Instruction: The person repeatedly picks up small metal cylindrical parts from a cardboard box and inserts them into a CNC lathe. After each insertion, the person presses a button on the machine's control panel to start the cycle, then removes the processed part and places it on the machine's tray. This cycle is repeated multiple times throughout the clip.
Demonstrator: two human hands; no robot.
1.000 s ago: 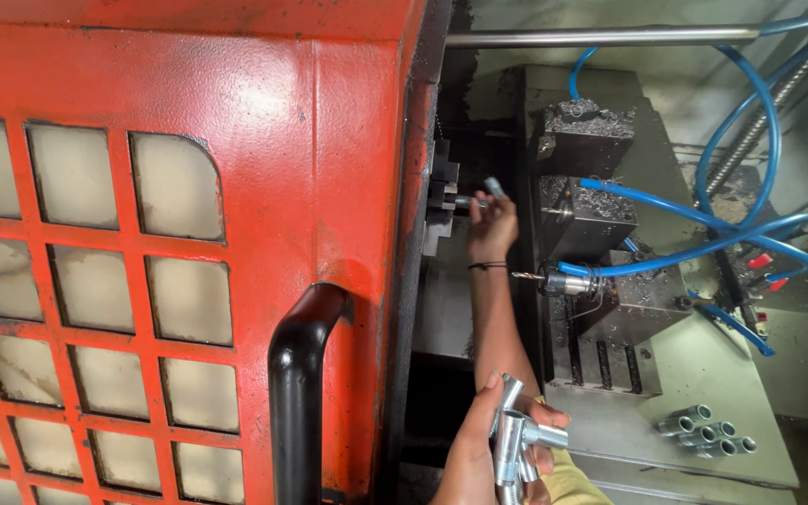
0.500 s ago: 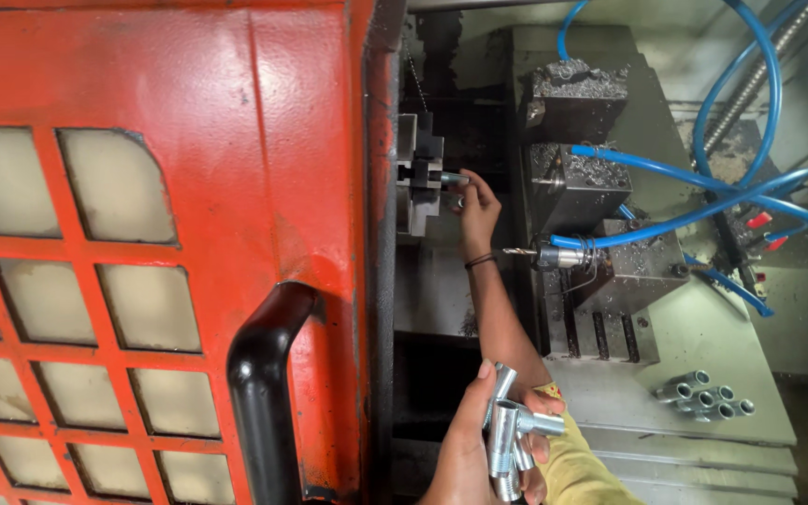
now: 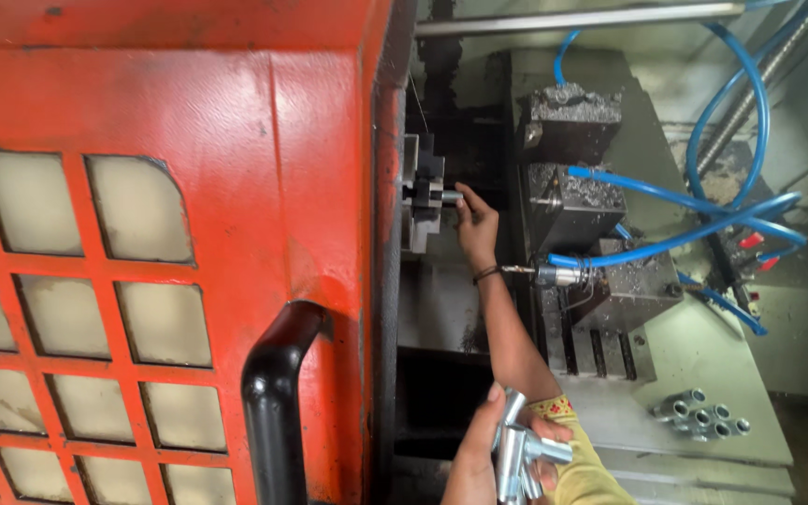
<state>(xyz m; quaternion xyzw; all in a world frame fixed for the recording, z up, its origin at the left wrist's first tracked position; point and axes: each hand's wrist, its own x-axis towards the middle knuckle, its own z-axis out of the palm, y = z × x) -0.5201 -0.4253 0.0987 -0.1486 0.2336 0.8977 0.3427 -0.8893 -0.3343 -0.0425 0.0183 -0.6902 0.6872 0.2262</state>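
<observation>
My right hand (image 3: pixel 475 217) reaches deep into the machine, its fingertips closed on a short metal piece (image 3: pixel 447 196) that sits in the jaws of the chuck (image 3: pixel 421 192). A dark band circles that wrist, and a yellow sleeve (image 3: pixel 580 463) covers the upper arm. Low in the view, my left hand (image 3: pixel 468 460) grips a bunch of shiny metal tube fittings (image 3: pixel 520 447) held upright, close to my right elbow.
The red sliding door (image 3: pixel 189 122) with grid windows and a black handle (image 3: pixel 273 393) fills the left. Dark tool blocks (image 3: pixel 572 201) covered in chips, blue hoses (image 3: pixel 703 224) and a nozzle stand right of my arm. Several finished fittings (image 3: pixel 699 419) lie on the grey sloped bed (image 3: pixel 703 346).
My right hand has moved a little left, bringing the small piece into the chuck jaws. My left hand still holds the fittings. The view has shifted right.
</observation>
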